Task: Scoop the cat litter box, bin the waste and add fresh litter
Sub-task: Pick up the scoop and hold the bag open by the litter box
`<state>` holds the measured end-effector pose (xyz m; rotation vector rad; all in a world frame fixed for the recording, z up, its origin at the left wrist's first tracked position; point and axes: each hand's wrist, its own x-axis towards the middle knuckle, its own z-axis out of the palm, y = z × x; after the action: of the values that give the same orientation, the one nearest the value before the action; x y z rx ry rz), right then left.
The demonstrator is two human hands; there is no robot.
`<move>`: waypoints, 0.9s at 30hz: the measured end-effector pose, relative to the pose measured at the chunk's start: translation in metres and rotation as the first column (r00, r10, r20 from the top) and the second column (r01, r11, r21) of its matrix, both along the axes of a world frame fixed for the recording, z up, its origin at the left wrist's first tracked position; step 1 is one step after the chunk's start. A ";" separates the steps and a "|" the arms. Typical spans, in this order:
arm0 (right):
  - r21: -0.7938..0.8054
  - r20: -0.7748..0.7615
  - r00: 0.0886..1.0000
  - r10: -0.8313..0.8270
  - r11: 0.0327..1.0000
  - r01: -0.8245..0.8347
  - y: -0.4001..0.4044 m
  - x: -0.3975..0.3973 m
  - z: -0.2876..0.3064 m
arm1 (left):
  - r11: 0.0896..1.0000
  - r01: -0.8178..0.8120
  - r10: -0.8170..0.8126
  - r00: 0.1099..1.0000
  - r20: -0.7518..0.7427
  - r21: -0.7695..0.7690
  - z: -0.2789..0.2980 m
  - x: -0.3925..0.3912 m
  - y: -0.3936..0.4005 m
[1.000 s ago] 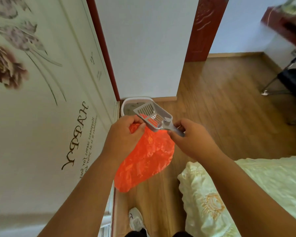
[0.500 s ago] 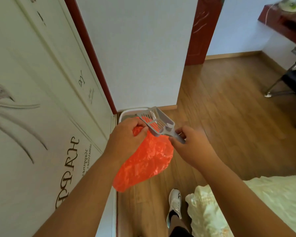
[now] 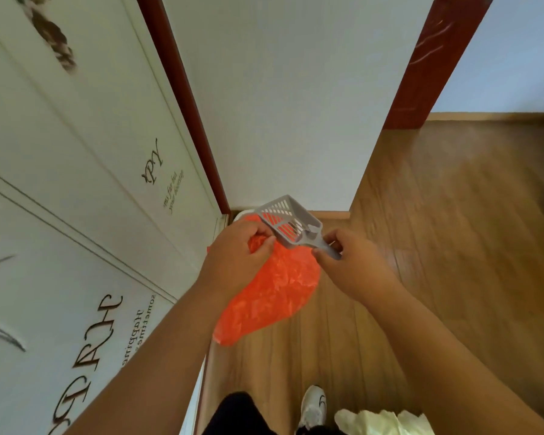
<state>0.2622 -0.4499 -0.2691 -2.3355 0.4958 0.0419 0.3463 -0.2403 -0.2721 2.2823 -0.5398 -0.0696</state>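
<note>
My left hand (image 3: 236, 255) grips the top of an orange plastic bag (image 3: 270, 293) that hangs below it over the floor. My right hand (image 3: 355, 265) pinches the handle of a grey slotted litter scoop (image 3: 289, 221), whose head is held above the bag's mouth. Behind the bag, a sliver of the white litter box (image 3: 241, 214) shows in the corner against the wall; most of it is hidden by the bag and my left hand.
A white wardrobe door with lettering (image 3: 91, 215) runs along the left. A white wall (image 3: 280, 105) stands ahead, with a red door frame (image 3: 421, 73) to its right. The wooden floor (image 3: 453, 246) spreads right. My shoe (image 3: 313, 406) and a pale bedspread corner (image 3: 383, 422) are below.
I have stepped forward toward the corner; the litter box is now almost hidden behind the bag. Both hands keep their holds on bag and scoop.
</note>
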 end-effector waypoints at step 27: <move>0.112 -0.144 0.981 -0.128 0.983 0.145 -0.032 0.206 -0.103 | 0.986 0.137 -0.133 0.990 -0.045 0.097 -0.117 0.220 -0.057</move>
<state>0.4678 -0.4819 -0.3719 -2.1835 0.7015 0.1638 0.5665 -0.2971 -0.3891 2.3341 -0.6844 -0.2111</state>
